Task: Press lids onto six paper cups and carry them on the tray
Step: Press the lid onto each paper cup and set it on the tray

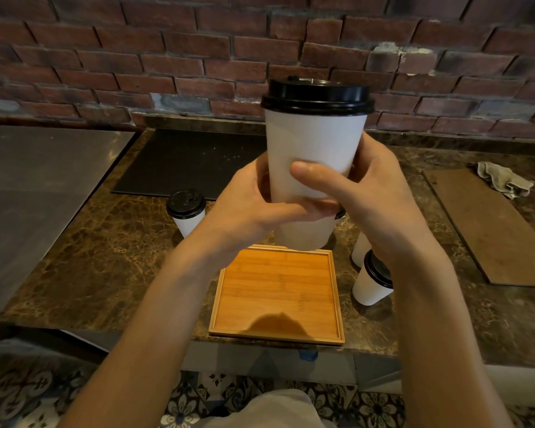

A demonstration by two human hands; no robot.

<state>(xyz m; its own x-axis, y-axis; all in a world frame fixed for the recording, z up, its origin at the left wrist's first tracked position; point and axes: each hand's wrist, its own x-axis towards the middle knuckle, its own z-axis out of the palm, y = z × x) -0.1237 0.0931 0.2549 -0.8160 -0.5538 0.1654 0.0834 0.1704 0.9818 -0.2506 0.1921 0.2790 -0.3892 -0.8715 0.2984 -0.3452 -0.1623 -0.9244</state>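
Centrally, a lidded paper cup [314, 143] is held upright in the air above the far edge of the bamboo tray [275, 288], its black lid [317, 95] sitting level on the rim. Both the left hand [250, 208] and the right hand [380, 199] wrap the lower half of the cup wall, fingers curled behind and thumbs crossing the front — a two-sided grip that keeps the tall cup vertical and puts no pressure on the lid. The tray lies flat on the marble tabletop [105, 257] near its front edge. Its place directly beneath the cup suggests this cup is to be set down there, and loading appears not yet begun. Other lidded cups wait off the tray: one cup at left [187, 214] beyond the tray's far left corner, and a pair at right [372, 282] just beside the tray's right rim, partly hidden by the right forearm. Whether all six are capped cannot be told — the hands cover part of the tabletop. A crumpled cloth [504, 179] rests on a brown board [488, 230], well apart at right
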